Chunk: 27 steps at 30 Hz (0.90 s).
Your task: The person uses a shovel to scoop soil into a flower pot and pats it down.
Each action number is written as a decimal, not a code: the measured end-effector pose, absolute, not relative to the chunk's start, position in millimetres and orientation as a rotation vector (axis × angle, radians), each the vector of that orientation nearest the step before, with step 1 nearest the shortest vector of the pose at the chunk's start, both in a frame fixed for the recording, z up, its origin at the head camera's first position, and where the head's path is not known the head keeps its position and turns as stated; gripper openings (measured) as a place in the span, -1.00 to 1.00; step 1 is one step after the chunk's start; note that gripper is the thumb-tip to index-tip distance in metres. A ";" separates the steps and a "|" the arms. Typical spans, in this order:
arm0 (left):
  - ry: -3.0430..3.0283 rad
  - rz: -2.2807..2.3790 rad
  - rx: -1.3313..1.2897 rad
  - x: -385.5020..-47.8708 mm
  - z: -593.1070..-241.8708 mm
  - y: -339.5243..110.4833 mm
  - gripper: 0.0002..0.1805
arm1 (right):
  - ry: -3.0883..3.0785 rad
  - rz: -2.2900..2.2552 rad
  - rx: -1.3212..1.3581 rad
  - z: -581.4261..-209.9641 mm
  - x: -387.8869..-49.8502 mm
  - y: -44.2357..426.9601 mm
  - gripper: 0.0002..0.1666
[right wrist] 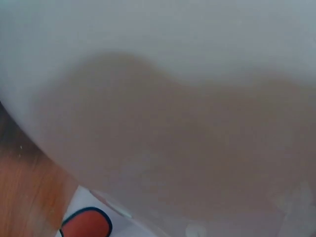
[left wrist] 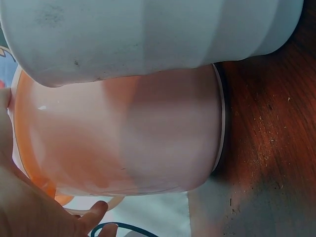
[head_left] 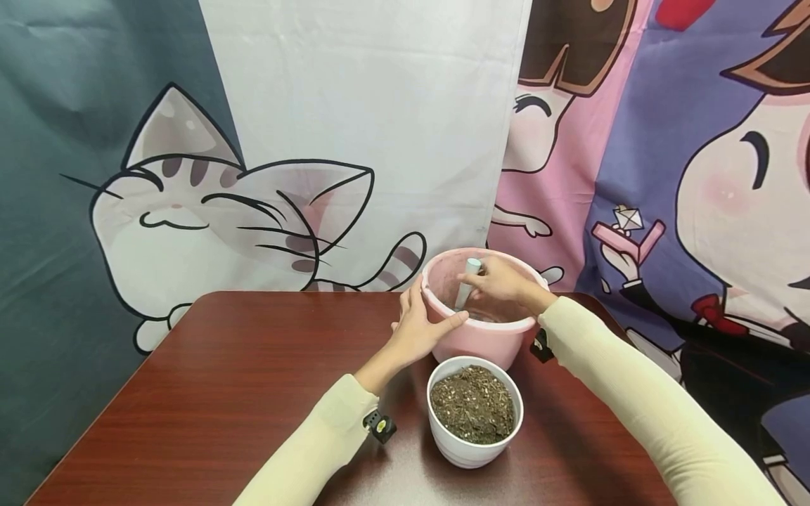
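Note:
A pink bucket (head_left: 481, 344) stands on the table. My left hand (head_left: 418, 330) holds it at the left, thumb over the front rim and fingers along the outside. In the left wrist view, the left hand (left wrist: 37, 210) lies beside the bucket wall (left wrist: 128, 133). My right hand (head_left: 500, 281) reaches into the bucket and grips a pale blue, rod-like handle (head_left: 465, 294); its lower end is hidden. Nearer to me, a white pot (head_left: 465, 453) of dark soil (head_left: 473, 404) stands in front of the bucket. A blurred pale surface fills most of the right wrist view.
The red-brown wooden table (head_left: 272, 365) extends to the left, with its back edge just behind the bucket. Small crumbs (left wrist: 261, 148) lie on the tabletop. A cartoon-printed cloth (head_left: 373, 105) hangs behind the table.

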<state>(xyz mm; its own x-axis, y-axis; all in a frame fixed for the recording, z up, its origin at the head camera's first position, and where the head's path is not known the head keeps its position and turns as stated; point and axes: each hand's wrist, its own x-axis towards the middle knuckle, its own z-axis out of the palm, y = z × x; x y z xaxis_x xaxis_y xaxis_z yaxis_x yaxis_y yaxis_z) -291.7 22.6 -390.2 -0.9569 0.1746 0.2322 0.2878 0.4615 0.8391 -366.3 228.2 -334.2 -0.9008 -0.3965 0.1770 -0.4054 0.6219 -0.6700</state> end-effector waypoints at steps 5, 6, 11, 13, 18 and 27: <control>-2.601 -1.501 -0.404 -291.5 -389.1 21.4 0.25 | -2.848 1.305 0.660 -333.9 -368.0 228.7 -0.68; -2.602 -1.499 -0.403 -291.6 -389.0 21.4 0.25 | -2.850 1.311 0.643 -333.5 -367.8 229.2 -0.65; -2.606 -1.481 -0.420 -291.3 -388.4 21.3 0.26 | -2.834 1.374 0.524 -330.8 -365.6 233.7 -0.55; -2.611 -1.476 -0.425 -291.1 -388.4 21.9 0.26 | -2.812 1.412 0.478 -329.5 -364.4 236.1 -0.56; -2.609 -1.493 -0.412 -290.4 -389.2 22.7 0.26 | -2.742 1.680 0.379 -325.1 -362.3 242.3 -0.64; -2.593 -1.521 -0.404 -290.7 -389.7 21.6 0.27 | -2.649 1.895 0.221 -308.6 -353.4 256.9 -0.69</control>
